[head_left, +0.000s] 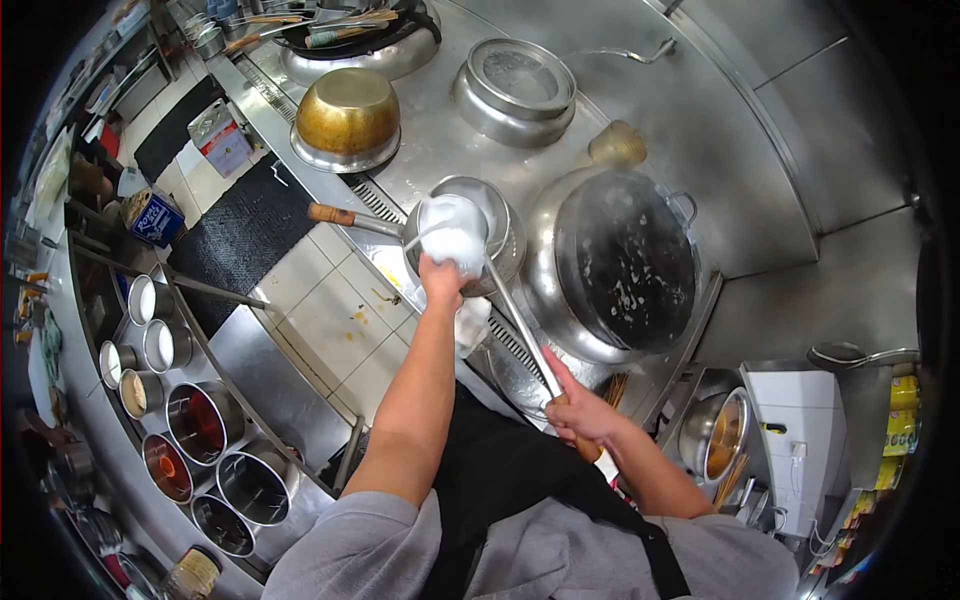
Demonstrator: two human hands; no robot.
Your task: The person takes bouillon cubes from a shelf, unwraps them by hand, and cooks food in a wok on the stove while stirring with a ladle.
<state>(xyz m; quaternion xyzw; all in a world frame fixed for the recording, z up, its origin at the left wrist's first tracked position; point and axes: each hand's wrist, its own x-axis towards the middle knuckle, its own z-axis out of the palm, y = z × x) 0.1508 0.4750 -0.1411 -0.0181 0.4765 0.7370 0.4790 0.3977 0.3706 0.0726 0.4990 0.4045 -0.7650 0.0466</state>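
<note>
My left hand (443, 282) is closed on a white, rounded, blurred thing (452, 238); I cannot tell whether it is a bowl or a cloth. It is over a round metal pot (512, 243) on the steel counter. My right hand (585, 412) grips the wooden end of a long-handled metal ladle (520, 322). The ladle's shaft slants up to the pot, where its head is partly hidden. Another utensil with a wooden handle (345, 217) lies across the pot's rim. Below my left hand is a crumpled white cloth-like thing (472, 326).
A dark wok (628, 262) with pale flecks sits right of the pot. An upturned brass-coloured bowl (346, 110) and a lidded metal pot (513, 92) stand farther back. Several metal containers (197, 420) line the left shelf. A metal bowl of orange liquid (724, 446) is at right.
</note>
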